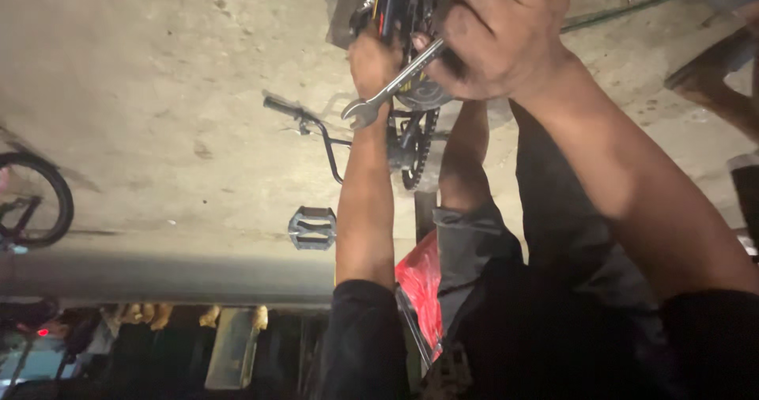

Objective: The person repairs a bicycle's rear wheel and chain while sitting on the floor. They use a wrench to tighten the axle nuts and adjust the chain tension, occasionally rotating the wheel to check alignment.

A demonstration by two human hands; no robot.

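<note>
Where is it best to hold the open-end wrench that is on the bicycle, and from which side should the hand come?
Probably the free shank of the wrench, just behind its open jaw end. That end juts bare toward the lower left, while the right hand covers the other end at the chainring. Coming from the lower left beside the left hand looks least obstructed.

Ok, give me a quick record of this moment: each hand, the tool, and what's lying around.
right hand: closed on the shaft of the spanner
spanner: silver, open jaw pointing lower left
left hand: gripping the bicycle frame
chainring: below the hands, chain on it
pedal: loose on the concrete floor
wheel: far left edge
</note>
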